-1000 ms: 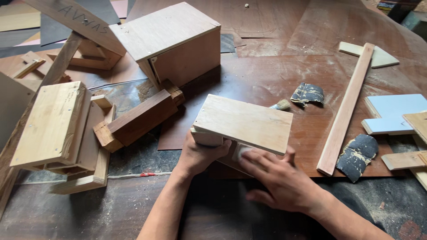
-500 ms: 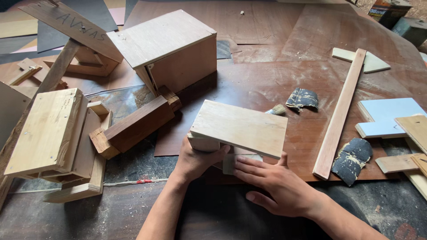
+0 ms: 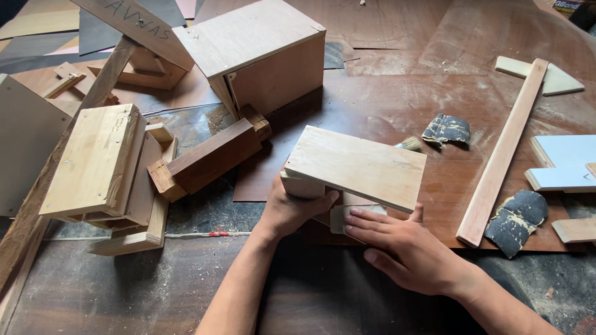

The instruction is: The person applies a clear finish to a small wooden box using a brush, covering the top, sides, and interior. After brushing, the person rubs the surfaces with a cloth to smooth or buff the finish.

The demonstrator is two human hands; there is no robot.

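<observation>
My left hand [image 3: 290, 211] has its fingers clamped on the end of the small plywood box [image 3: 354, 167], mid-counter toward the near edge. My right hand [image 3: 403, 248] lies flat, fingers together, pressing the box's lower piece. Sandpaper scrap [image 3: 446, 129] lies beyond.

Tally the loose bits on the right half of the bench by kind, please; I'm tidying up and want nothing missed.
Worn sandpaper pieces: 2, one dark scrap and one larger.
Long wooden strip: 1.
Pale blue boards: 1 stack, count unclear.
Pale triangular offcut: 1.
Small brush: 1.
Total: 6.
</observation>
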